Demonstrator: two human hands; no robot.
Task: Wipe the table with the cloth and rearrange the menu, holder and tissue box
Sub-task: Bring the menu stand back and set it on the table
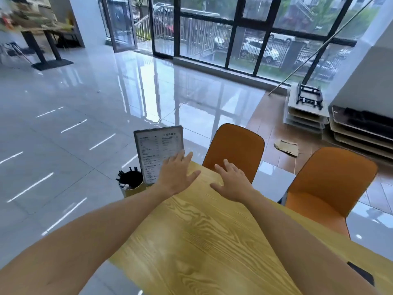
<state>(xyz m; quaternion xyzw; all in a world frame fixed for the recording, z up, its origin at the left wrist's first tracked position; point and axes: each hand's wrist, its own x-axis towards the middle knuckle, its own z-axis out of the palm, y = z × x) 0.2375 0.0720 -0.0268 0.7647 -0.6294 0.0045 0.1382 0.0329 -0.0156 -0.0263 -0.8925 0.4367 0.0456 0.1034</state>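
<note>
Right now the menu [158, 153] stands upright at the table's [191, 231] far left corner, long axis vertical, with the holder [130, 182] of dark sticks just beside it on the left. My left hand [176, 175] is the nearer one, fingers spread and empty, its fingertips overlapping the menu's lower right edge; I cannot tell if they touch. My right hand [232, 183] hovers flat, also empty, farther right. No cloth or tissue box shows.

Yellow wood-grain table [191, 241] w/ orange chairs [234, 150] (glossy)
</note>
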